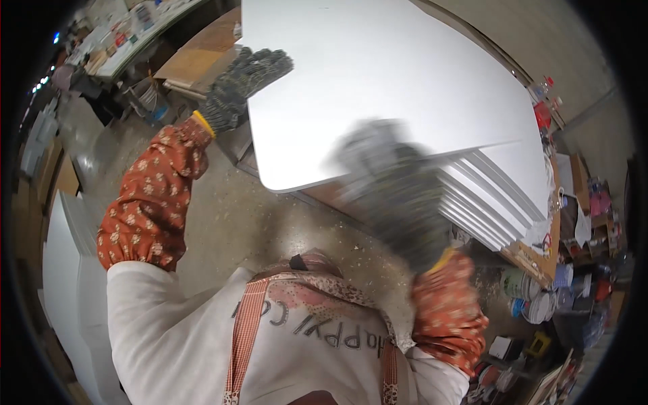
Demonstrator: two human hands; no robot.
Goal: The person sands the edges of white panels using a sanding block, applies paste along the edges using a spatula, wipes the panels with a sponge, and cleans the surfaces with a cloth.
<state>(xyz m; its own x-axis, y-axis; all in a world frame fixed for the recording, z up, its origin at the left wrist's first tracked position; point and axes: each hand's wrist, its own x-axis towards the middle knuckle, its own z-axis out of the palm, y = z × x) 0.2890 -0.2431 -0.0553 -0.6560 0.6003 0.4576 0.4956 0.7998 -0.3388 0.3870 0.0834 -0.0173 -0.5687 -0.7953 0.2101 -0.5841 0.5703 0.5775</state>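
A large white panel (pixel 378 74) with rounded corners lies flat in front of me. My left hand (pixel 246 77), in a dark patterned knit glove with a yellow cuff, is at the panel's left edge, its fingers curled over onto the top face. Over the near edge, my right hand (pixel 398 189), in a matching glove, is smeared by motion. Under its fingers is a blurred pale grey thing that looks like a cloth (pixel 364 145), pressed against the panel. To the right of that hand, several white panels (pixel 479 199) are stacked with their edges fanned out.
A wooden board (pixel 202 47) stands beyond my left hand, with a cluttered workbench (pixel 138 37) farther back. White panels (pixel 74 263) lean at the lower left. Buckets (pixel 540 307) and shelves of small items (pixel 601 216) line the right side. The concrete floor (pixel 223 226) shows below.
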